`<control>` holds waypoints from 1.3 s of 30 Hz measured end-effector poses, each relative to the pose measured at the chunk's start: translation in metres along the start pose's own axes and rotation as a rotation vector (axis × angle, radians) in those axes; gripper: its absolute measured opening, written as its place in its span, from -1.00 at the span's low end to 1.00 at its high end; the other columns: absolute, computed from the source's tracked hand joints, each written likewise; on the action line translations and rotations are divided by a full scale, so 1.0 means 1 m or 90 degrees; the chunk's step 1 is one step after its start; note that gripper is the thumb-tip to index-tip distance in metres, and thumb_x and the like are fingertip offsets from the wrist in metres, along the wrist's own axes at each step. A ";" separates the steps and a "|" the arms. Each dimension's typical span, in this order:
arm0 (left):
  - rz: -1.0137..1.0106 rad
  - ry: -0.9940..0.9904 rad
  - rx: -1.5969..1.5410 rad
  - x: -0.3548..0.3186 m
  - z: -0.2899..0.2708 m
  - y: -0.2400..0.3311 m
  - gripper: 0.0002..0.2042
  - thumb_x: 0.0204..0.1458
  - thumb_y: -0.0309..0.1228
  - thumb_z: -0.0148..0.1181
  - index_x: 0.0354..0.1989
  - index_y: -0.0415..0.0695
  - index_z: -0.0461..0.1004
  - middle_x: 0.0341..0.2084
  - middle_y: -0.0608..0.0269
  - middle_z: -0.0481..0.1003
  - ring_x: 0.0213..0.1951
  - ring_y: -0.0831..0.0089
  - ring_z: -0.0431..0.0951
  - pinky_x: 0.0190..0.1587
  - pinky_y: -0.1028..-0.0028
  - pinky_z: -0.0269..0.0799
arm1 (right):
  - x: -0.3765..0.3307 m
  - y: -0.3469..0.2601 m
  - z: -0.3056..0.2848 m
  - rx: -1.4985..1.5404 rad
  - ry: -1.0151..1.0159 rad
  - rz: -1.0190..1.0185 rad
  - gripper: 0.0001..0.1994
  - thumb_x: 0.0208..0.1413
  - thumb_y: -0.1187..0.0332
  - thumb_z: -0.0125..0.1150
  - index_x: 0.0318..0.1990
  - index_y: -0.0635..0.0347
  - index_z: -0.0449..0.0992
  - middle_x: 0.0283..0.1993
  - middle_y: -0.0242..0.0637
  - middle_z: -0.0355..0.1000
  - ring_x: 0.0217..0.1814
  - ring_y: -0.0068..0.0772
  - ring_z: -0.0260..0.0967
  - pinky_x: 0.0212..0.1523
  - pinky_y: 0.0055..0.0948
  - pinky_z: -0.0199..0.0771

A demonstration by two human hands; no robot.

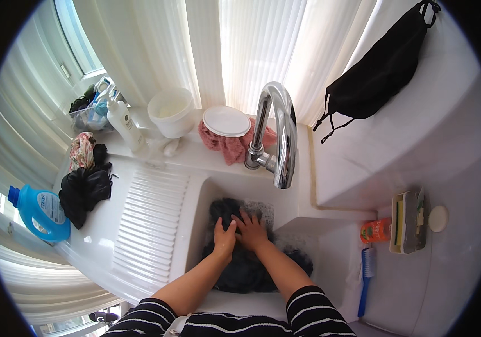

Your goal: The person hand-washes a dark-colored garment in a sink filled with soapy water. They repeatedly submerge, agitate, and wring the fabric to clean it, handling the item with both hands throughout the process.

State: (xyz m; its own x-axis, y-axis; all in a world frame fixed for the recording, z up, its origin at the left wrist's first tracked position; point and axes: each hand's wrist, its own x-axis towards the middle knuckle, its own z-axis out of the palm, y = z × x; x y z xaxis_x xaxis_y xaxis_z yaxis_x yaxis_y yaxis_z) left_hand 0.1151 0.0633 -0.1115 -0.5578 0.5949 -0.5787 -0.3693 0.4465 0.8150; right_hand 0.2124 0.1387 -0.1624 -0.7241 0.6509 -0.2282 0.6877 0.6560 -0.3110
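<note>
Dark wet cloth (237,275) lies bunched in the white sink (195,210), among suds and water. My left hand (225,240) is sunk into its upper part; thumb and forefinger show, curled about the fabric, while the other fingers are hidden. Beside it, my right hand (250,231) rests palm down on the same cloth, its fingers spread. The two hands nearly touch. Above and to the right of them stands a chrome faucet (274,135); I see no water running from it.
Left of the sink is a ribbed washboard surface (150,224), with black garments (86,191) and a blue detergent bottle (41,213) beyond. A pump bottle (124,124), white tub (171,112) and pink towel (229,147) line the back. At right lie a blue brush (367,281) and soap box (408,222).
</note>
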 end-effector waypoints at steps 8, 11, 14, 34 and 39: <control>-0.066 0.086 -0.169 0.042 -0.014 -0.035 -0.34 0.14 -0.12 0.06 0.29 -0.27 0.03 0.20 -0.08 0.16 0.21 0.14 0.22 0.23 0.28 0.14 | -0.008 -0.028 0.002 0.425 0.285 -0.024 -0.67 -0.33 0.48 0.33 -0.28 0.11 0.47 -0.21 -0.24 0.39 -0.05 -0.09 0.33 -0.07 -0.20 0.35; -0.146 -0.147 -0.533 0.048 -0.030 -0.030 -0.54 0.12 0.02 0.04 -0.11 -0.18 0.36 -0.28 0.09 0.46 -0.22 0.19 0.51 -0.09 0.26 0.45 | -0.038 -0.048 -0.052 0.554 0.265 -0.193 -0.73 -0.32 0.56 0.25 -0.35 0.18 0.45 -0.29 -0.23 0.39 -0.15 -0.19 0.36 -0.10 -0.37 0.36; -0.286 -0.191 -0.467 0.029 -0.038 -0.001 -0.73 0.03 -0.18 0.08 -0.30 -0.14 0.39 -0.38 0.08 0.46 -0.32 0.12 0.50 -0.17 0.19 0.49 | -0.070 -0.046 -0.091 0.726 0.124 -0.308 -0.74 -0.31 0.56 0.23 -0.33 0.22 0.45 -0.32 -0.30 0.40 -0.18 -0.33 0.36 -0.11 -0.45 0.35; -0.236 -0.272 -0.481 -0.024 -0.021 0.002 -0.63 0.08 0.02 0.13 -0.38 -0.08 0.39 -0.44 0.23 0.46 -0.46 0.35 0.52 -0.29 0.32 0.51 | -0.101 -0.108 -0.058 0.536 0.632 0.007 -0.81 0.01 0.28 0.26 -0.41 0.19 0.43 -0.27 -0.14 0.35 -0.19 -0.07 0.33 -0.12 -0.21 0.33; -0.231 -0.207 -0.341 -0.064 0.002 0.008 -0.72 0.09 -0.11 0.10 -0.34 -0.09 0.42 -0.40 0.22 0.46 -0.32 0.33 0.51 -0.26 0.28 0.49 | -0.048 -0.033 0.007 0.430 0.558 0.150 -0.76 0.05 0.21 0.24 -0.45 0.19 0.43 -0.33 -0.13 0.35 -0.21 -0.03 0.33 -0.15 -0.19 0.34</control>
State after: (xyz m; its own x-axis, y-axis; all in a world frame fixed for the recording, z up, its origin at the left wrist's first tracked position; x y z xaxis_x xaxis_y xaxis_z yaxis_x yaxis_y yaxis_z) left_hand 0.1488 0.0301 -0.0682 -0.1126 0.6773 -0.7270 -0.8496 0.3138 0.4239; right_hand 0.2247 0.0833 -0.1472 -0.1107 0.9487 0.2961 0.4403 0.3139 -0.8412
